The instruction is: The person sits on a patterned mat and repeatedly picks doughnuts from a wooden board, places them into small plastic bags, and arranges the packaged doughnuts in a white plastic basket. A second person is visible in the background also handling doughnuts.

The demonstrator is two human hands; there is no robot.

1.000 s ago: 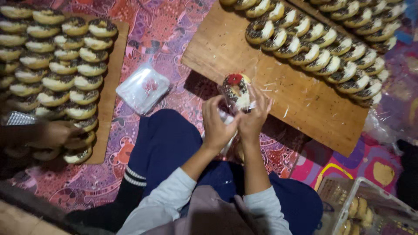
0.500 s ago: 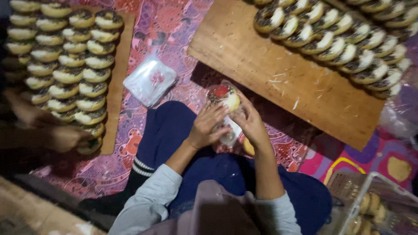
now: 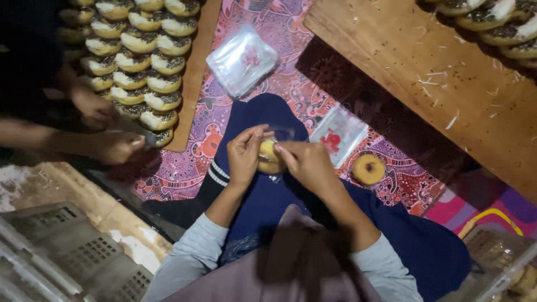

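Both hands meet over the person's lap and pinch a small round pastry [image 3: 269, 157] inside a clear plastic bag [image 3: 278, 146]. The left hand [image 3: 244, 155] closes its fingers on the left edge of the pastry, and the right hand [image 3: 306, 165] grips the bag and pastry from the right, thumb and forefinger narrow on it. The pastry sits above the dark blue trouser leg [image 3: 263, 201], between the two hands.

Just to the right, on the patterned mat [image 3: 291, 84], lies a flat clear bag with a red print [image 3: 339, 134], and beside it a single plain doughnut [image 3: 368, 169]. Further up the mat rests a stack of clear bags [image 3: 241, 60]. A wooden board [image 3: 425, 78] on the right carries chocolate-topped doughnuts [image 3: 492, 22] along its far edge. On the left, another board holds rows of topped doughnuts [image 3: 140, 61], where another person's hands [image 3: 106, 126] work.
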